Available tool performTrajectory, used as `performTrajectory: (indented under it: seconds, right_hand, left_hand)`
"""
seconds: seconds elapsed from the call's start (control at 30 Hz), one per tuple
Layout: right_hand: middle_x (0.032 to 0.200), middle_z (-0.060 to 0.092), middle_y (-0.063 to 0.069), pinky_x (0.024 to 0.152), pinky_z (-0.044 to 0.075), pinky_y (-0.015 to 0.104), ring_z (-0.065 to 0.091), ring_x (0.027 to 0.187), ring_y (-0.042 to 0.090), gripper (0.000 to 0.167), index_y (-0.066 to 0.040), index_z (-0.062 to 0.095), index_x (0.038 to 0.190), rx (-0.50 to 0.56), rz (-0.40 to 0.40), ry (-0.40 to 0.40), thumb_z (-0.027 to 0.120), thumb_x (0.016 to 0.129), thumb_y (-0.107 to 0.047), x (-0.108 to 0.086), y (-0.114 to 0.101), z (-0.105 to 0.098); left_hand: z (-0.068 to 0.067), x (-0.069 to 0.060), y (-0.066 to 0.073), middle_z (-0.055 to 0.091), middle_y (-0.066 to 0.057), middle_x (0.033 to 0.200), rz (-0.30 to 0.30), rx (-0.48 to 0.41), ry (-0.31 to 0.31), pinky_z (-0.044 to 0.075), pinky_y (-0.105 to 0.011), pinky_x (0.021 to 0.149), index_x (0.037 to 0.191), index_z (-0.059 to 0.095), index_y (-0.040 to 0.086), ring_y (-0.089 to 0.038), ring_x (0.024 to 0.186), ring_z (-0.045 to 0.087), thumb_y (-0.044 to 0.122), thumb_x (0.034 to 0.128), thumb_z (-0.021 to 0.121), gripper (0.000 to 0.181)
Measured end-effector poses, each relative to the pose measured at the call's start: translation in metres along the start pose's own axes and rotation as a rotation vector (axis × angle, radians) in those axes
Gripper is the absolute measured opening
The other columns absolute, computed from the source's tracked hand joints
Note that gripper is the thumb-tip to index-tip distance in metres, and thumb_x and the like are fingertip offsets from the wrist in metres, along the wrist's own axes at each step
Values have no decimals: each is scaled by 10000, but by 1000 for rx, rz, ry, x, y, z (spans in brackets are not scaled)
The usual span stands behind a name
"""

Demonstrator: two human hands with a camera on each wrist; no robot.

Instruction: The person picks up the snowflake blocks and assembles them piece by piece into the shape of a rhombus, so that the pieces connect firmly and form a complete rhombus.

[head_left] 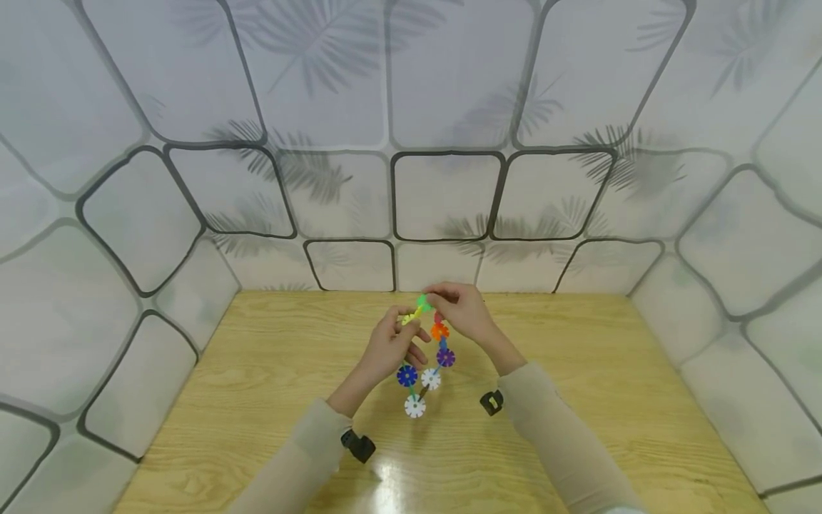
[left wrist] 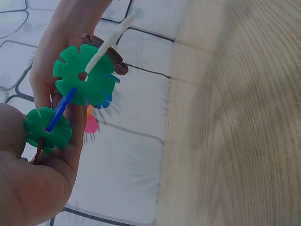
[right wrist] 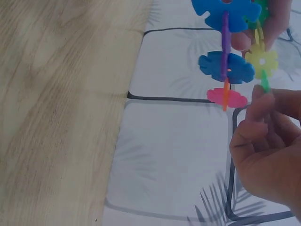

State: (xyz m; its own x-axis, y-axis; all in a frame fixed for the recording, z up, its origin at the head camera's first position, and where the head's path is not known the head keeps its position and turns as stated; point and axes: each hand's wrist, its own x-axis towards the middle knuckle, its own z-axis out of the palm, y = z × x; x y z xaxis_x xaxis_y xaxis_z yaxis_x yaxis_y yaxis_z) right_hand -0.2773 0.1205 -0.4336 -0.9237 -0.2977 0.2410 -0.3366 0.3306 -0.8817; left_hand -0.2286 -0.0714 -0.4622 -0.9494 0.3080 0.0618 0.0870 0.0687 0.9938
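A chain of notched plastic snowflake discs [head_left: 414, 406] in several colours hangs in a loop between the two hands above the table. My left hand [head_left: 387, 348] holds one side of it near a yellow disc; in the left wrist view a small green disc [left wrist: 48, 127] sits between the thumb and the other fingers. At the top of the loop, my right hand [head_left: 461, 311] pinches a green disc [head_left: 424, 303] between thumb and fingertip. The right wrist view shows this green disc edge-on, joined to a yellow disc [right wrist: 262, 61]. A pink disc [right wrist: 226, 97] hangs beside it.
Beneath the hands lies a wood-grain table [head_left: 276, 400]. Pale fabric walls [head_left: 443, 196] with dark outlines and leaf prints rise behind it and at both sides. A black wrist camera [head_left: 358, 446] is on the left sleeve, another [head_left: 491, 402] on the right.
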Motion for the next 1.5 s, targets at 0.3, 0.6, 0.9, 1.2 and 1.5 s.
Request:
performTrajectory:
  seconds: [0.3,0.6,0.9,1.2,1.5]
  right_hand:
    - [1289,720,180,816,599,350,704,966,282,407,-66,693,1359,-73,109,47,575,1102,-359,-10,19,-7]
    - [1212,701,184,790,607,440,642,924,199,517,7,620,1433,32,203,-94,492,1130,-391,-21,37,6]
    - [1280,707,191,773,586,381,626,853,144,466,-4,607,1451,90,199,-93,544,1117,-322,-23,33,13]
    - [1229,719,199,637,489,273,542,723,173,425,-5,638,1416,95,167,-112,551,1115,-293,-24,28,16]
    - [1157,709,182,573,437,255,507,704,186,431,-64,632,1447,86,160,-128,558,1112,-324,-25,23,14]
  left_hand:
    - [-3,3,-2,745,-245,964,31,-40,42,652,-410,564,1636,277,148,-212,563,725,152,1130,455,536]
    - [-3,3,-3,729,-323,978,19,-31,31,655,-401,575,1658,264,227,-203,556,724,156,1130,447,563]
    - [0,1,-3,719,-266,889,15,7,54,641,-416,535,1643,317,240,-231,525,705,150,1117,461,552]
    - [5,1,-5,710,-210,838,23,59,106,622,-390,497,1631,344,222,-208,498,679,129,1098,488,561]
    - [6,0,-2,683,-331,909,40,57,126,616,-386,482,1634,325,220,-219,480,672,121,1098,478,567]
